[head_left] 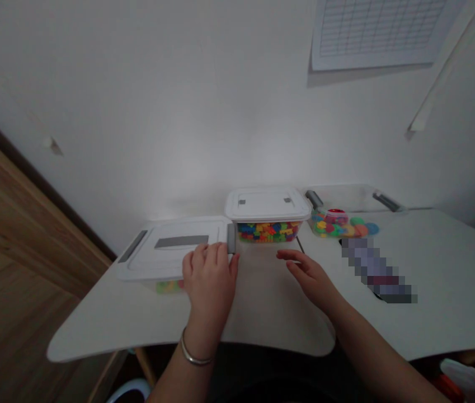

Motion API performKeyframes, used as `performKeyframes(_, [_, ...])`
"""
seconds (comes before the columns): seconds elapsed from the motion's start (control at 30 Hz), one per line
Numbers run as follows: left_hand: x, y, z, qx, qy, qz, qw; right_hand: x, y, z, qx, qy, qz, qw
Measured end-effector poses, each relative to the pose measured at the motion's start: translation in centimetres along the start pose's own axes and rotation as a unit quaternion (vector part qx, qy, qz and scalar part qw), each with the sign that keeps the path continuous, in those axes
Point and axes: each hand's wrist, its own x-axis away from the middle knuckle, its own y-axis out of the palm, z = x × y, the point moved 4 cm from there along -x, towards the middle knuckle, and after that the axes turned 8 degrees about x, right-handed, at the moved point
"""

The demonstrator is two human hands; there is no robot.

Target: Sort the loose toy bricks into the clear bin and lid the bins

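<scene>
My left hand (207, 277), with a silver bangle on its wrist, lies over the front right corner of a lidded plastic box (136, 266). Its fingers rest on the white lid, and the thumb is apart, near a grey latch (231, 238). Some green and pink contents show dimly through the box's front. My right hand (306, 274) is held over the table to the right of that box, fingers apart and slightly bent, holding nothing. Behind the hands, a second white-lidded box (267, 204) contains many small colourful plastic pieces (266, 230).
On the right, an open clear container (346, 196) stands behind a small tub (325, 226) and several coloured round pieces (361, 226). A blurred-out phone-like object (375, 271) lies on the white table (442, 280). Behind rises a wall with a printed sheet (375, 33).
</scene>
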Motion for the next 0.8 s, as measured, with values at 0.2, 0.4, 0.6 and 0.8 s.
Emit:
performKeyframes(0.2, [-0.4, 1.8, -2.3, -0.009, -0.067, 0.027, 0.997, -0.1, 0.1, -0.2, 0.022, -0.005, -0.005, 1.000])
performKeyframes(0.4, [-1.9, 3.6, -3.1, 0.039, -0.062, 0.009, 0.997, 0.0, 0.6, 0.3, 0.012, 0.015, -0.014, 1.000])
performKeyframes(0.6, [-3.3, 5.6, -4.1, 0.077, -0.053, -0.013, 0.996, -0.1, 1.0, 0.9, -0.003, 0.029, -0.031, 0.999])
performKeyframes(0.8, [-5.1, 7.5, -4.3, 0.082, -0.058, -0.026, 0.995, -0.3, 0.8, 1.2, -0.003, 0.027, -0.032, 0.999])
